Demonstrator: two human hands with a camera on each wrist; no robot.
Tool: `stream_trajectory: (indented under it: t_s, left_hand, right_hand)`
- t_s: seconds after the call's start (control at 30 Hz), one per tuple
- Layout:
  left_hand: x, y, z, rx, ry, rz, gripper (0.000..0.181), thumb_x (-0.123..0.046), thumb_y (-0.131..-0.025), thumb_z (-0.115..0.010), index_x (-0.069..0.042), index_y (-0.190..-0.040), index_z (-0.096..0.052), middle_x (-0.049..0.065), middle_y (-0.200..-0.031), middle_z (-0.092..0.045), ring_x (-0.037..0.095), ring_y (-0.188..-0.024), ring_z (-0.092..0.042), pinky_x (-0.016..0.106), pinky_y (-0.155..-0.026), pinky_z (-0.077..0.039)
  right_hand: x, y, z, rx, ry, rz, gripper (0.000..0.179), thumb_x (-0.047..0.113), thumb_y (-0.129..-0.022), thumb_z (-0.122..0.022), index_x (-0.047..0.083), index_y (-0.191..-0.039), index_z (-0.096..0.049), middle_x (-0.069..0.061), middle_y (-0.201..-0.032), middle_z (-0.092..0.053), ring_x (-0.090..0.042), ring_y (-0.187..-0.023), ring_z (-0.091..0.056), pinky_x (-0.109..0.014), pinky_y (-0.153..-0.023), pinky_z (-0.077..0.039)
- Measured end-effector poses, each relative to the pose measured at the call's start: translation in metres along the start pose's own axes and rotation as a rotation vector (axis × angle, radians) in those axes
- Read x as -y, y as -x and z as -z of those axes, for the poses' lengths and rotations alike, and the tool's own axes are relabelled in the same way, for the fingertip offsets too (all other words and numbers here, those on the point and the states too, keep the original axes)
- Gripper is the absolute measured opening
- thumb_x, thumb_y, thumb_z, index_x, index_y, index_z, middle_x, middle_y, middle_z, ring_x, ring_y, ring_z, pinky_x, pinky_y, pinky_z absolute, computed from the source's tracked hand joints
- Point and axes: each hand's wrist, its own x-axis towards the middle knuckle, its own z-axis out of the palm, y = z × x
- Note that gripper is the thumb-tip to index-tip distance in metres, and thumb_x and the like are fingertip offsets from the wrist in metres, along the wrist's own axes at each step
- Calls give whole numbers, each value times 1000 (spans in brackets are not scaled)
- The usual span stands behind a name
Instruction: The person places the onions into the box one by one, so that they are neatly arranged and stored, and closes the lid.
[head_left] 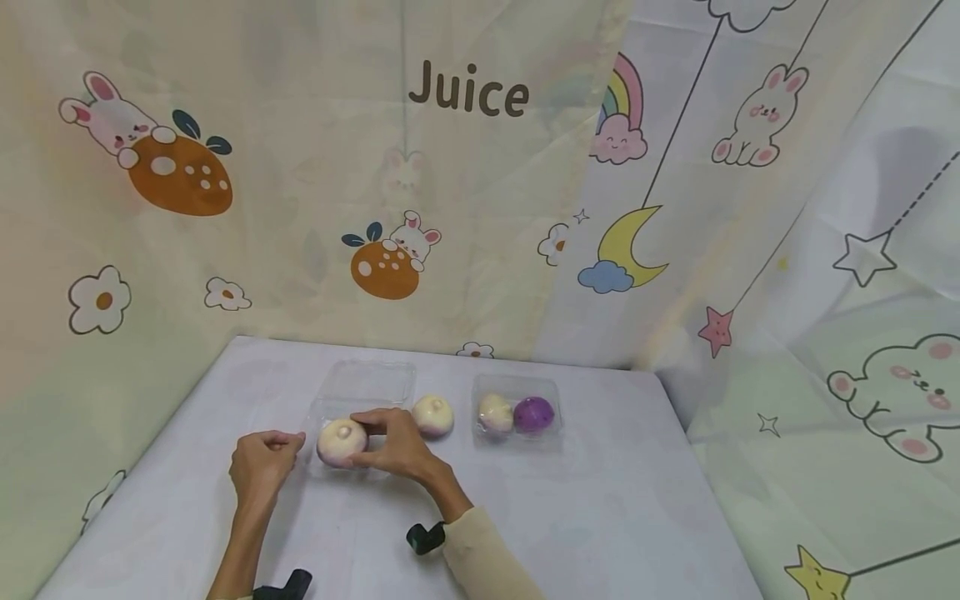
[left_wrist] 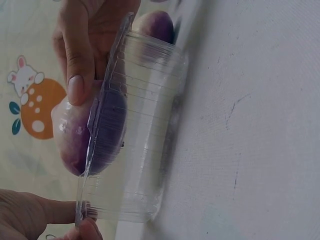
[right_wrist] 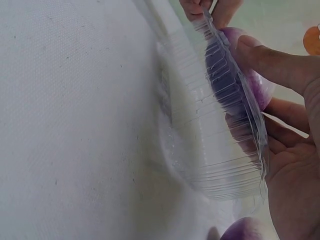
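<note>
My right hand (head_left: pixel 405 446) grips a white and purple turnip (head_left: pixel 336 444) between thumb and fingers. The turnip's purple lower part (left_wrist: pixel 111 120) sits below the rim of a clear plastic box (left_wrist: pixel 150 165), seen through its ribbed wall. At the box's left edge my left hand (head_left: pixel 258 465) pinches the rim; the pinching fingertips (left_wrist: pixel 89 229) show in the left wrist view. The box's lid (head_left: pixel 367 382) lies folded back, away from me. A second turnip (head_left: pixel 432 416) rests on the table just right of the box.
Farther right stands another clear box (head_left: pixel 517 386) with a pale turnip (head_left: pixel 495 414) and a purple one (head_left: pixel 534 414) in it. The white tabletop (head_left: pixel 600 500) meets printed cloth hangings (head_left: pixel 300 167) at the back and sides.
</note>
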Motion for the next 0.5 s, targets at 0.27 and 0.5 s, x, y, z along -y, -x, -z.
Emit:
stream_trajectory:
  t_s: [0.27,0.5]
  left_hand:
    - [-1,1,0,-9,-4,-13,28,-19,-96,-77,8,-92,-80,8,-64,-72,19,-57,-61,32,-60,-40]
    - [0,0,0,1,0,-12,27,-18,-96,-78,9,-93,-80,7,-63,-72,18,-55,-61,32,-59,-41]
  right_hand:
    - [-2,-1,-2,-11,-5,10,64,18,-84,-96,4,-141,-71,-9,-140,-76,-9,-123,-74,-15,-105,-57]
    - [-2,-2,-2,-4,12,-5,64,18,-85,-96,3,-142,-71,-10,-139,-76,-10,-123,-75,-17,-105,-57]
